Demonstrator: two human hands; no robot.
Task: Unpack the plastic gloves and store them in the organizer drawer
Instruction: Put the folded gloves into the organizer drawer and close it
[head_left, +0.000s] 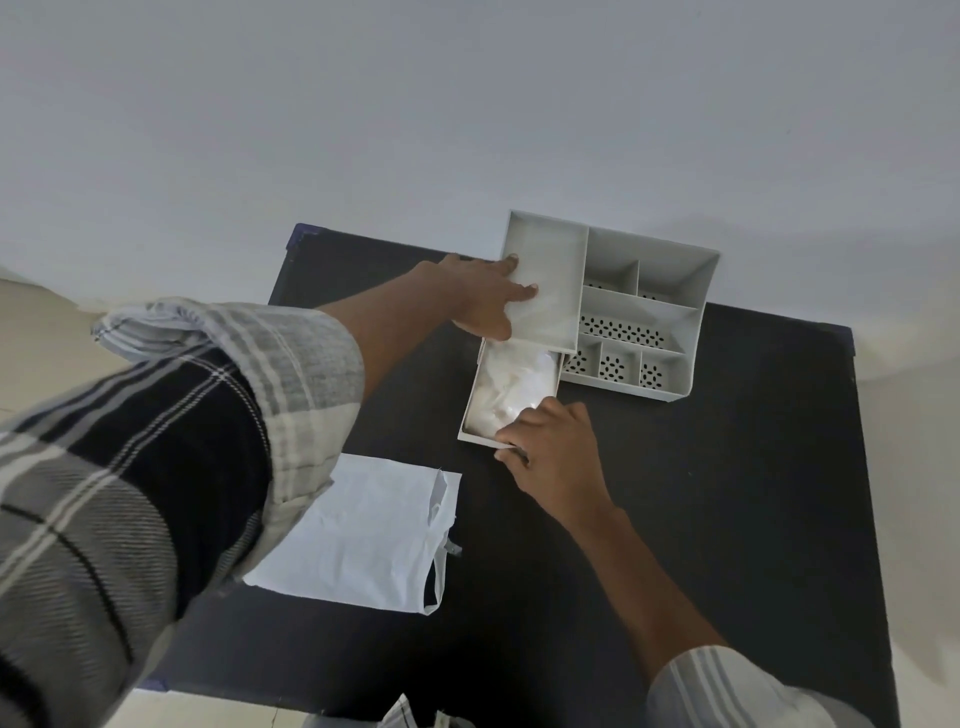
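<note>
Black covers the bench (727, 519), which stands against a plain pale wall (467, 104). No writing is readable anywhere. Your left hand (483, 301) presses flat on the grey organizer (675, 322), fingers spread apart. Your right hand (550, 447) has its grip closed on the front edge of the drawer (470, 415), pulled partly out, with the plastic gloves (514, 389) crumpled inside. Near you lies a white bag (363, 535), flat.

The drawer (511, 397) is half tucked under the organizer (644, 312) at centre frame — the right hand (553, 447) covers its near corner, and the clear gloves (514, 389) blur together.
</note>
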